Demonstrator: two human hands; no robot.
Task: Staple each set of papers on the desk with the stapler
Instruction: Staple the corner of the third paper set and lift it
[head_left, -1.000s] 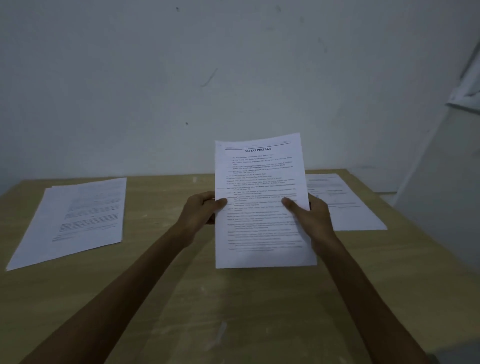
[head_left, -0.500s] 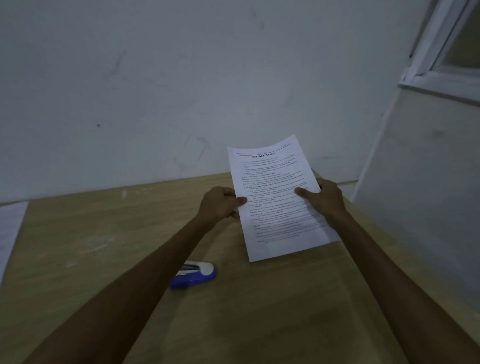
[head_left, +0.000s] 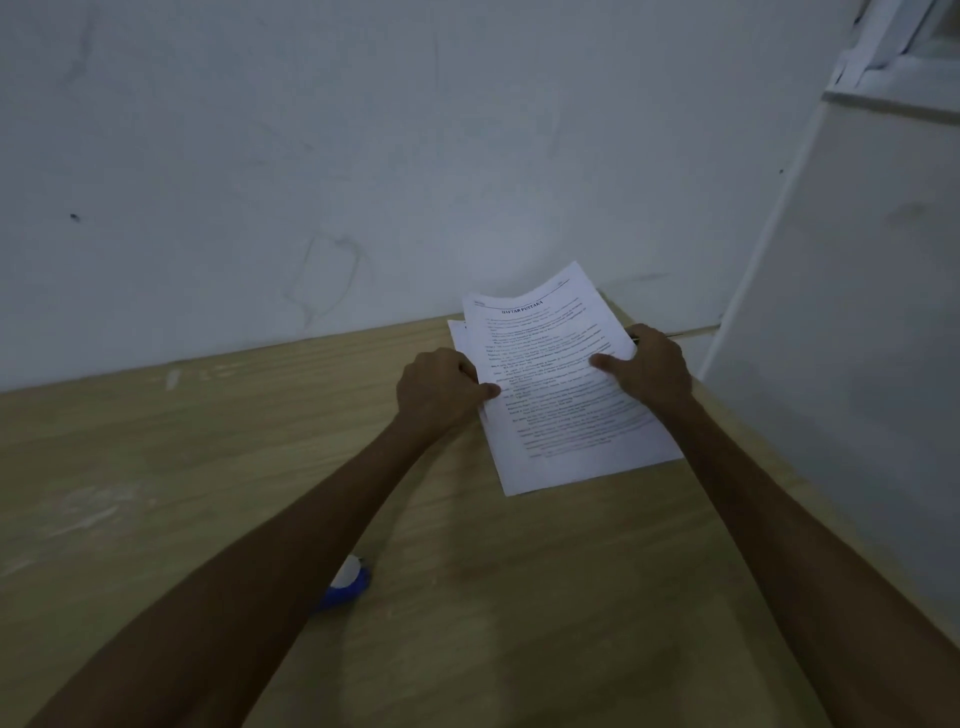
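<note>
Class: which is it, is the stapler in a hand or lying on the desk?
Lying on the desk: the stapler sits below the left forearm, while both hands grip the papers.

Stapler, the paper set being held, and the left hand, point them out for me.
stapler (head_left: 349, 582), head view, blue-and-white end.
paper set (head_left: 561, 395), head view, printed top sheet.
left hand (head_left: 441, 392), head view, back of hand.

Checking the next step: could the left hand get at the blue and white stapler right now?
Probably not yet: the left hand grips the white printed paper set. Once freed, nothing blocks the blue and white stapler, lying beside that forearm.
</note>
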